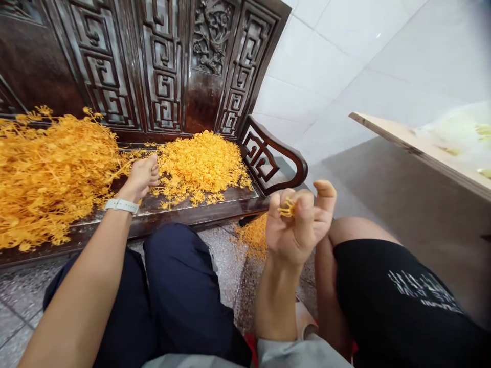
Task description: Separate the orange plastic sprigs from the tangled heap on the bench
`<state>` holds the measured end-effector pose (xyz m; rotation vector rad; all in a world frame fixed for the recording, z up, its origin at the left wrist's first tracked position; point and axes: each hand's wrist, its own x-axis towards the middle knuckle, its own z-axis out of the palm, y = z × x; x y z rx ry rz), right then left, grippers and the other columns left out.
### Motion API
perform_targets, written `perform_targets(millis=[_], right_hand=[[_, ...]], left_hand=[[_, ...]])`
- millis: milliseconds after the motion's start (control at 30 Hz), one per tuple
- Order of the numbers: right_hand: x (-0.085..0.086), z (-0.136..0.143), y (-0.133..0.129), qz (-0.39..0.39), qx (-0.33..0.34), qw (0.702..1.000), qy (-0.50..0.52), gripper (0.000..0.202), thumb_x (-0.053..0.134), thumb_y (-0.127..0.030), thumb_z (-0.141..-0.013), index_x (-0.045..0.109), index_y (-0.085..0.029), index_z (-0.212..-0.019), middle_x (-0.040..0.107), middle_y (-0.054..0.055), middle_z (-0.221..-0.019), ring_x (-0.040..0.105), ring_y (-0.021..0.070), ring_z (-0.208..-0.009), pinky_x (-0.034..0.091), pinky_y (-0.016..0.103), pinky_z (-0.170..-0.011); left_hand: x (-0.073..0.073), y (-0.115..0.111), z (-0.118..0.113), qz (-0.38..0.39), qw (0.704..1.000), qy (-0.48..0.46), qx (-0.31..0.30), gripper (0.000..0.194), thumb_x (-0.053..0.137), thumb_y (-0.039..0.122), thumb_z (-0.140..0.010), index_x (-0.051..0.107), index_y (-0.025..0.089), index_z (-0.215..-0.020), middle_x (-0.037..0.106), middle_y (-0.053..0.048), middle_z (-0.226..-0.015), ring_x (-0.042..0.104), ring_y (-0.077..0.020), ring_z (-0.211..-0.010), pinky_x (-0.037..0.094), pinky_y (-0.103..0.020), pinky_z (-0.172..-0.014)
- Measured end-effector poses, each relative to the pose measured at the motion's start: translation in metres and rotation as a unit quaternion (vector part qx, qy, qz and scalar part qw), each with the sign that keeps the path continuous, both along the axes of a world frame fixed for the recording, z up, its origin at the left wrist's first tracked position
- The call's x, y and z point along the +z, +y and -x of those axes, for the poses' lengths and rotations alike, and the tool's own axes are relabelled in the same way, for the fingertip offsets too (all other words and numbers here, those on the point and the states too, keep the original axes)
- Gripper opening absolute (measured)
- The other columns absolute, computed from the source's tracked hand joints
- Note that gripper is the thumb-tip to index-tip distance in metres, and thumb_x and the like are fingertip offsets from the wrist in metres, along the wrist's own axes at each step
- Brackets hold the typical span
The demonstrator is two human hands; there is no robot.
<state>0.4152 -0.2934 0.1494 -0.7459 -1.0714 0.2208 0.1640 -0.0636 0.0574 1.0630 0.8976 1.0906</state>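
My left hand (142, 176), with a pale watch on its wrist, is closed above the dark wooden bench, between two heaps of yellow plastic pieces. Whatever its curled fingers hold is hidden. The larger heap (57, 174), of branching yellow pieces, spreads over the bench's left part. A smaller heap (205, 166) of small yellow pieces lies near the armrest. Raised in front of the bench's right end, my right hand (301, 220) pinches a small yellow piece (287, 207) between thumb and fingers.
The carved backrest (164, 66) and curved armrest (276, 158) border the bench seat. More yellow pieces (253, 236) lie on the floor below. Another person's leg in black shorts (391, 286) is close on the right. A wooden board (406, 143) with a plastic bag juts in at upper right.
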Motion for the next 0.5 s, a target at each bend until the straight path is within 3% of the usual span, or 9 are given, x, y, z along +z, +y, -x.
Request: perform_targets(millis=[100,133,200,267,333,367,433,500], right_hand=[[-0.013,-0.027,0.038,0.055,0.046,0.996,-0.057,0.031,0.068,-0.062,-0.097,0.061,-0.032,-0.097,0.046,-0.002,-0.072,0.047,0.0140,-0.057,0.046,0.031,-0.052],[-0.024,-0.033,0.060,0.092,0.040,0.993,-0.067,0.036,0.065,-0.066,-0.097,0.060,-0.030,-0.096,0.056,0.002,-0.082,0.058,0.0157,-0.067,0.053,0.033,-0.060],[-0.051,-0.037,0.105,0.191,-0.012,0.977,-0.095,0.046,0.053,-0.069,-0.101,0.062,-0.025,-0.111,0.068,0.012,-0.108,0.069,0.0218,-0.097,0.061,0.042,-0.082],[-0.078,-0.030,0.136,0.306,-0.089,0.935,-0.154,0.064,0.055,-0.076,-0.097,0.065,-0.017,-0.119,0.066,0.023,-0.131,0.063,0.0309,-0.126,0.055,0.054,-0.104],[-0.097,-0.013,0.146,0.356,-0.083,0.912,-0.189,0.075,0.053,-0.084,-0.094,0.070,-0.014,-0.115,0.066,0.025,-0.135,0.058,0.0362,-0.135,0.049,0.058,-0.113],[-0.103,-0.002,0.145,0.367,-0.033,0.914,-0.173,0.078,0.049,-0.087,-0.094,0.071,-0.014,-0.112,0.069,0.023,-0.129,0.061,0.0357,-0.131,0.050,0.056,-0.112],[-0.111,0.023,0.134,0.375,0.131,0.914,-0.076,0.079,0.039,-0.089,-0.096,0.070,-0.017,-0.108,0.074,0.016,-0.106,0.070,0.0294,-0.108,0.058,0.046,-0.097],[-0.114,0.046,0.124,0.370,0.260,0.891,0.041,0.073,0.043,-0.088,-0.095,0.068,-0.020,-0.105,0.070,0.007,-0.085,0.069,0.0215,-0.080,0.058,0.036,-0.077]], left_hand=[[0.011,-0.010,0.003,0.003,0.996,-0.046,-0.075,0.051,0.074,0.051,-0.099,0.049,0.019,-0.069,0.023,0.011,-0.053,0.018,-0.0038,-0.040,0.020,-0.016,-0.039],[0.014,-0.015,0.001,0.004,0.994,-0.055,-0.089,0.049,0.075,0.052,-0.099,0.053,0.017,-0.071,0.023,0.011,-0.053,0.019,-0.0038,-0.039,0.020,-0.016,-0.039],[0.019,-0.025,-0.006,0.006,0.992,-0.068,-0.109,0.049,0.074,0.054,-0.099,0.058,0.016,-0.074,0.024,0.011,-0.051,0.019,-0.0041,-0.039,0.022,-0.017,-0.039],[0.022,-0.032,-0.013,0.010,0.990,-0.077,-0.118,0.050,0.073,0.057,-0.100,0.059,0.016,-0.076,0.023,0.012,-0.050,0.018,-0.0043,-0.039,0.023,-0.017,-0.039],[0.024,-0.036,-0.017,0.009,0.988,-0.078,-0.130,0.051,0.072,0.060,-0.100,0.059,0.016,-0.077,0.022,0.012,-0.050,0.017,-0.0041,-0.039,0.022,-0.016,-0.039],[0.024,-0.037,-0.019,0.003,0.988,-0.078,-0.136,0.051,0.072,0.060,-0.100,0.060,0.016,-0.079,0.022,0.012,-0.050,0.016,-0.0039,-0.039,0.020,-0.016,-0.039],[0.022,-0.038,-0.022,-0.010,0.985,-0.072,-0.156,0.049,0.074,0.059,-0.099,0.061,0.015,-0.081,0.024,0.012,-0.051,0.017,-0.0035,-0.039,0.019,-0.015,-0.039],[0.018,-0.037,-0.023,-0.018,0.983,-0.054,-0.174,0.045,0.076,0.054,-0.099,0.061,0.015,-0.082,0.025,0.012,-0.051,0.017,-0.0032,-0.038,0.018,-0.016,-0.039]])
